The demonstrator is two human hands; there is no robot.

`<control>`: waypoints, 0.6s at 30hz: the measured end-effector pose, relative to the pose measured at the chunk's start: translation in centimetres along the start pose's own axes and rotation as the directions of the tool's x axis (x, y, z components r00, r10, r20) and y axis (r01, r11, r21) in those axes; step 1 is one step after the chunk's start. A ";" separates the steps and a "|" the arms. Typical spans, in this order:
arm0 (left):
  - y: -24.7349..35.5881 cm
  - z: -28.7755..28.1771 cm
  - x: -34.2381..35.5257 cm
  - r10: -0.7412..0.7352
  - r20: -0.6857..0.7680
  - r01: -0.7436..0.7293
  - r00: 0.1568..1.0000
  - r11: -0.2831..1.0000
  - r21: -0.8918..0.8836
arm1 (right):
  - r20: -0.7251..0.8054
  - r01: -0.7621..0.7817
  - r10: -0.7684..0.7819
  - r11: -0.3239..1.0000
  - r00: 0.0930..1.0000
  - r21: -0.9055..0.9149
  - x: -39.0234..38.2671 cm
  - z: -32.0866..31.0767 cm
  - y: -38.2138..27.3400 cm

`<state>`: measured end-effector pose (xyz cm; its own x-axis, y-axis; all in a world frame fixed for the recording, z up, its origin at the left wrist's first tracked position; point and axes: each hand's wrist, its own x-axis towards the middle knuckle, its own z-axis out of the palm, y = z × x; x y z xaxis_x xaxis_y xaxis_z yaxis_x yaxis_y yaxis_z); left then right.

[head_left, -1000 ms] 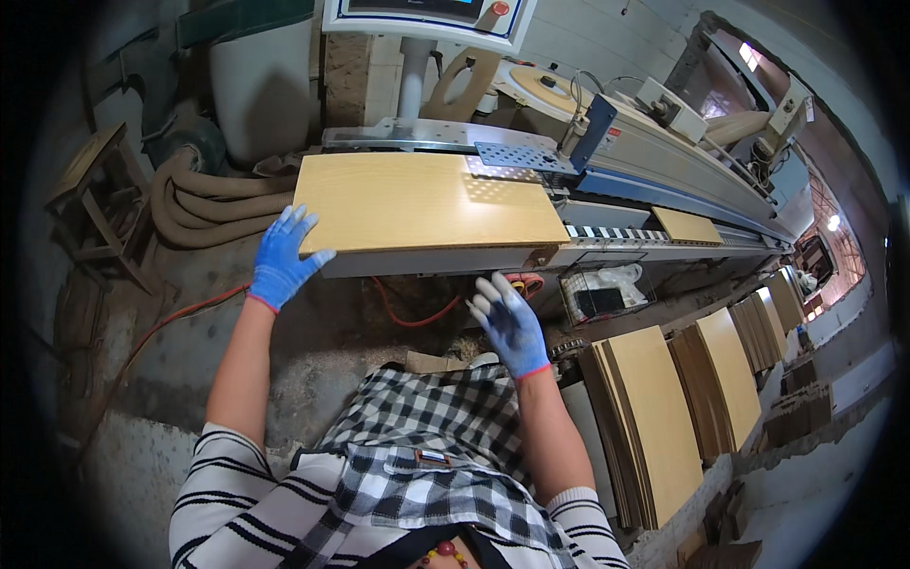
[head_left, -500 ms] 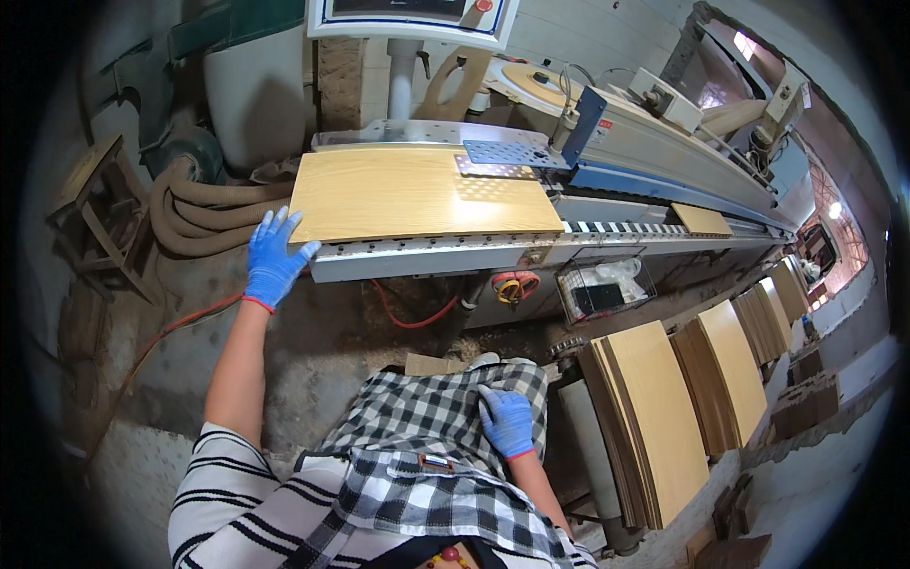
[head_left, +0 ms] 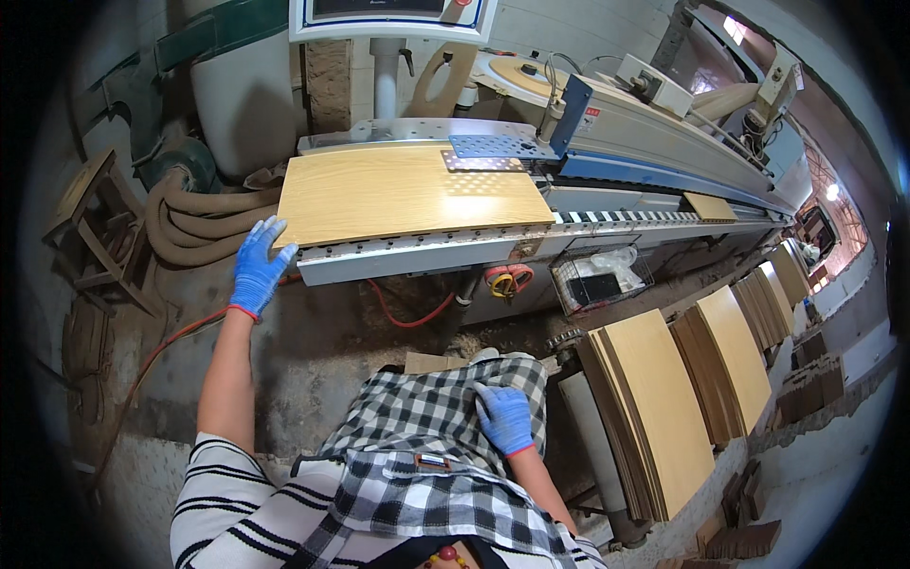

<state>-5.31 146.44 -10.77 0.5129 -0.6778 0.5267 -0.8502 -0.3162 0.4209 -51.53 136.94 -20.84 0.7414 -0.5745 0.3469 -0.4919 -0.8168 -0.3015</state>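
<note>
A large light wood-grain board [head_left: 379, 194] lies flat on the bed of a long machine in front of me. My left hand [head_left: 256, 270], in a blue glove with a red cuff, is at the board's near left corner. Its fingers are stretched out against the end and the thumb stands apart by the near edge. The board's far right part lies under a blue perforated plate [head_left: 498, 147]. My right hand [head_left: 505, 417], gloved alike, rests on my black-and-white checked apron [head_left: 408, 417] with its fingers loosely extended and nothing seen in them.
Farther along the machine's track [head_left: 616, 219] lies a smaller board [head_left: 709, 208]. Stacks of boards [head_left: 654, 408] stand at my right. A wire basket [head_left: 604, 282] and orange tape rolls [head_left: 509, 280] hang below the bed. Thick hoses [head_left: 190, 223] and a wooden stool [head_left: 95, 228] are at left.
The smaller board has moved a little to the right along the track. The whole view has shifted slightly. My left hand stays at the large board's corner, and my right hand on the apron.
</note>
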 end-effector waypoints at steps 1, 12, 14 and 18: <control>0.0 0.0 0.0 0.000 0.005 0.000 1.000 1.000 0.002 | 0.000 0.001 -0.001 1.000 1.000 -0.002 0.0 0.0 0.0; 0.4 -0.5 0.2 -0.021 0.033 0.021 0.999 1.000 0.003 | -0.020 0.005 -0.005 1.000 1.000 -0.001 0.0 0.1 0.0; 0.5 -0.5 0.3 -0.027 0.035 0.027 0.999 1.000 0.006 | -0.014 0.005 -0.005 1.000 1.000 0.005 0.0 0.3 0.1; 0.4 -0.4 0.4 -0.018 0.033 0.018 0.999 1.000 0.021 | -0.001 0.002 -0.002 1.000 1.000 0.017 0.1 0.2 0.1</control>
<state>-5.43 146.32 -10.09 0.5241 -0.6936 0.4941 -0.8433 -0.3419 0.4146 -51.46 136.86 -20.97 0.7415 -0.5733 0.3486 -0.4830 -0.8167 -0.3157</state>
